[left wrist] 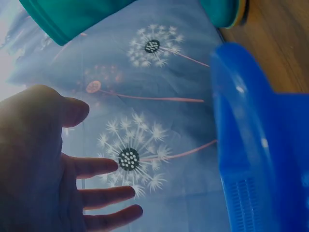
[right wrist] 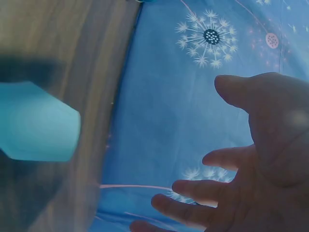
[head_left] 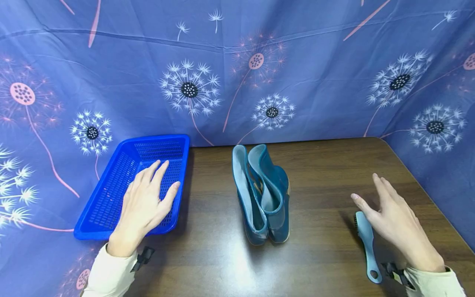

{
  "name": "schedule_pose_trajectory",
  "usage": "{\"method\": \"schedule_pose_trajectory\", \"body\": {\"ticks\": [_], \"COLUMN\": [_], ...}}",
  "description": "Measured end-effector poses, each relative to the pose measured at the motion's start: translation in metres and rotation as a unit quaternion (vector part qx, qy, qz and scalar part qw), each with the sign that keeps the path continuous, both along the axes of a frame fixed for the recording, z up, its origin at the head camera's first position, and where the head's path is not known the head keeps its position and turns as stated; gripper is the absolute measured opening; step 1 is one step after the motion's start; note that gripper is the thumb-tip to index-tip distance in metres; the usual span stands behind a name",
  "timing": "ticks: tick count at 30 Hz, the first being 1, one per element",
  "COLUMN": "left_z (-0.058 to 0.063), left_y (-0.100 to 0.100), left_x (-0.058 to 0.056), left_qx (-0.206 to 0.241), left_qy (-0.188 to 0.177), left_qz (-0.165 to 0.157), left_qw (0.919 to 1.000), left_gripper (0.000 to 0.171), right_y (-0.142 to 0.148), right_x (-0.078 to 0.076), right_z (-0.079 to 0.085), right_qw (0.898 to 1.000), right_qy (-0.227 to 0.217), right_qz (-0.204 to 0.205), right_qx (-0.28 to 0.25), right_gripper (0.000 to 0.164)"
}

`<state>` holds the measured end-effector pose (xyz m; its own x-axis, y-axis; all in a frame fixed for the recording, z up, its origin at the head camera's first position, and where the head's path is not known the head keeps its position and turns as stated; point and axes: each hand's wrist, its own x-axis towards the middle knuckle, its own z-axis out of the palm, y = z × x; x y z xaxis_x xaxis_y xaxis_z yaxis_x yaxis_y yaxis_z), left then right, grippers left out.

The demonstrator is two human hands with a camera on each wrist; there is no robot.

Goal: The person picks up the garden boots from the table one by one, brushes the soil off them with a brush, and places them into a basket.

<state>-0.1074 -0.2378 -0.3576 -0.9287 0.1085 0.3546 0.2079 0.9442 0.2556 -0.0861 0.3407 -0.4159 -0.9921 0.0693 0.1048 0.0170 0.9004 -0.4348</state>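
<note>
A pair of teal rain boots (head_left: 274, 198) stands side by side in the middle of the wooden table, their openings facing up; parts of them show at the top of the left wrist view. My left hand (head_left: 144, 202) hovers over a blue plastic basket (head_left: 83, 233), fingers spread and holding nothing. On the right lies a light-blue brush (head_left: 367, 241), bristles turned to the left. Above and just right of it is my right hand (head_left: 398, 220), fingers extended, nothing in its grasp. The right wrist view shows the blurred brush (right wrist: 38, 123) close by.
The brown wooden table (head_left: 319, 173) has a rounded far right corner. A blue cloth (head_left: 319, 82) printed with dandelions hangs behind it and along both sides. The basket stands at the table's left edge against the cloth.
</note>
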Motion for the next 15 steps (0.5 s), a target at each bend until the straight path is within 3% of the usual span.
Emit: {"method": "schedule_pose_trajectory", "body": {"ticks": [9, 15], "left_z": [0.004, 0.018], "left_y": [0.010, 0.027], "left_x": [0.001, -0.007], "left_qx": [0.008, 0.021], "left_qy": [0.065, 0.124], "left_qz": [-0.034, -0.078], "left_qw": [0.9973, 0.9890], "left_gripper": [0.059, 0.056], "right_y": [0.002, 0.008], "right_x": [0.009, 0.016], "right_z": [-0.021, -0.032], "right_qw": [0.999, 0.997], "right_qy": [-0.029, -0.068], "right_qz": [-0.013, -0.026], "right_qx": [-0.026, -0.029], "right_gripper": [0.095, 0.098]}}
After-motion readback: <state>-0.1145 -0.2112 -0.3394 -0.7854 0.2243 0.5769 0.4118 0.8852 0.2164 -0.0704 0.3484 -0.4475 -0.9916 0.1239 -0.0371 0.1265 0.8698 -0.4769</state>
